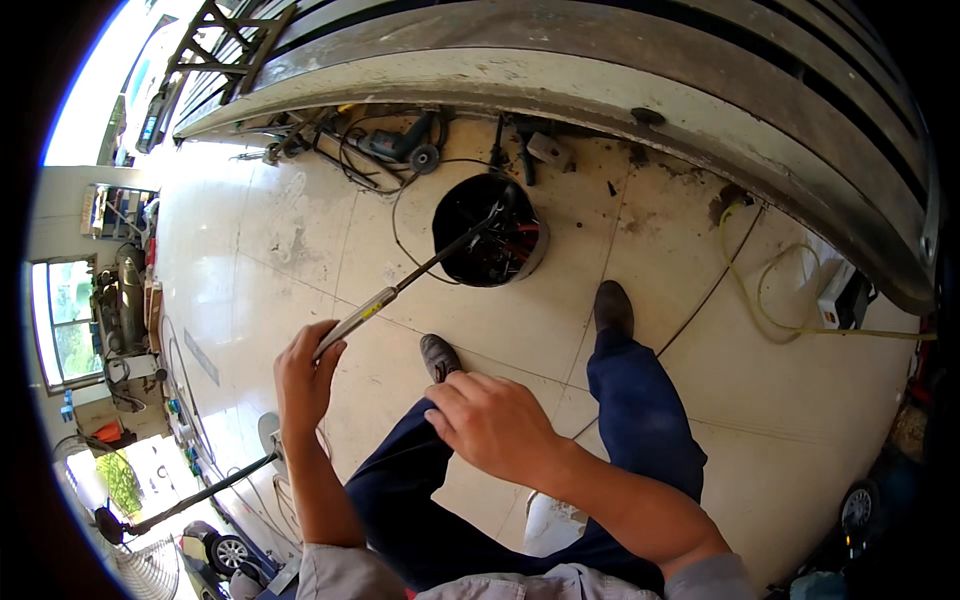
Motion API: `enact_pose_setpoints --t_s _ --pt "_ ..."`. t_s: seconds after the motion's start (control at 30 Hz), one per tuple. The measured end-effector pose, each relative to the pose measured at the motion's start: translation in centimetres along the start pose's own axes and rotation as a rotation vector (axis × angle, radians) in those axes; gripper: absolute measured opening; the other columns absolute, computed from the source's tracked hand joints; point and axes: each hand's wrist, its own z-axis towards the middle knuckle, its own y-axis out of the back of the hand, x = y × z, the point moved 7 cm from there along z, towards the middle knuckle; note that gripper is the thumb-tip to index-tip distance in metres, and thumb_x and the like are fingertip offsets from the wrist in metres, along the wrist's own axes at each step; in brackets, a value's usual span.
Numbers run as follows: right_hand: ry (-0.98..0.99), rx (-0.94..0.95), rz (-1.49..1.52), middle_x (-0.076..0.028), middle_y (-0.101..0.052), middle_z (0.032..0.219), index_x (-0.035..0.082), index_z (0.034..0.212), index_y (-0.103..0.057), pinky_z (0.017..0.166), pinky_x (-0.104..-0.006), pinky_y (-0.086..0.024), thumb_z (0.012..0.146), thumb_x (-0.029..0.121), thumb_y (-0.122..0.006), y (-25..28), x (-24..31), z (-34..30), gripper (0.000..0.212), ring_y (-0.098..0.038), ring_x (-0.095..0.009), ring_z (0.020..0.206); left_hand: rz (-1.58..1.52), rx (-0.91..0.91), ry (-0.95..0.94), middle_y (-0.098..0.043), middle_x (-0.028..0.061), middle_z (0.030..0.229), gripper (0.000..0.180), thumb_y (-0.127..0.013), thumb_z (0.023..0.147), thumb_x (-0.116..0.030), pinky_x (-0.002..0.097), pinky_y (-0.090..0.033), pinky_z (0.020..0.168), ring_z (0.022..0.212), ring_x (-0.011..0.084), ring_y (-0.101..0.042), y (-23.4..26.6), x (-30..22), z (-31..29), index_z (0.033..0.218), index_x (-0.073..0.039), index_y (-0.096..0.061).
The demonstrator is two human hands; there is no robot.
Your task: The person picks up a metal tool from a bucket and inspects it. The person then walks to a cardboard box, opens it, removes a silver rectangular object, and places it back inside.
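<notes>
Long silver-and-black tool [388,298], aslant

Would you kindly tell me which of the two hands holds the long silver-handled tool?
The left hand grips the long tool, which points toward the bucket; the right hand, fingers curled, is apart from it.

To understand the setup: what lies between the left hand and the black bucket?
In the head view, a rod-shaped tool spans from the left hand to the bucket; floor and a thin cable show beneath.
</notes>
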Motion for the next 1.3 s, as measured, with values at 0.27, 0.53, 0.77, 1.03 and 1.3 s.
enact_pose_setpoints --t_s 0.27,0.53,0.77,1.03,1.3 --pt "-0.282 -0.074 1.123 -0.007 -0.07 0.098 0.0 0.133 -0.05 0.075 -0.0243 -0.05 0.105 0.024 -0.054 -3.0 -0.9 2.1 0.036 -0.063 -0.011 0.084 -0.577 -0.283 0.21 -0.065 0.0112 0.094 0.031 -0.061 0.096 -0.01 0.0314 -0.05 0.074 0.079 0.0192 -0.062 -4.3 -2.9 -11.3 0.124 0.001 -0.06" --pt "-0.399 -0.163 1.082 -0.003 -0.057 0.08 0.002 0.121 -0.053 0.063 -0.024 -0.047 0.107 0.024 -0.05 -3.0 -3.5 2.0 0.026 -0.055 -0.01 0.066 -0.7 -0.11 -0.146 -0.063 0.0116 0.092 0.028 -0.048 0.104 -0.015 0.0323 -0.05 0.074 0.083 0.0221 -0.063 -5.4 -5.1 -8.0 0.123 0.001 -0.061" --pt "-0.559 0.162 1.28 0.0 -0.046 0.073 0.004 0.127 -0.052 0.048 -0.0224 -0.038 0.11 0.032 -0.04 -6.3 -1.0 1.4 0.035 -0.04 -0.007 0.051 -1.371 0.108 0.157 -0.066 0.0083 0.101 0.038 -0.043 0.109 -0.028 0.0254 -0.051 0.072 0.086 0.0127 -0.062 -7.9 -2.6 -1.4 0.127 0.002 -0.058" --pt "-0.623 0.171 1.244 0.0 -0.049 0.073 0.004 0.117 -0.054 0.049 -0.0229 -0.039 0.11 0.035 -0.04 -6.4 -1.0 1.3 0.035 -0.043 -0.007 0.052 -1.504 0.173 0.28 -0.066 0.004 0.095 0.023 -0.059 0.103 -0.016 0.0224 -0.048 0.073 0.085 0.0082 -0.059 -7.6 -2.9 -1.8 0.119 0.001 -0.061" --pt "-0.596 0.114 0.849 0.004 -0.045 0.065 0.004 0.097 -0.057 0.049 -0.0225 -0.035 0.109 0.036 -0.044 -6.4 -2.0 1.0 0.037 -0.041 -0.005 0.053 -1.32 0.013 0.234 -0.07 0.0041 0.092 0.024 -0.059 0.103 -0.021 0.0232 -0.047 0.071 0.077 0.0068 -0.057 -6.8 -1.1 -1.3 0.111 0.001 -0.066"
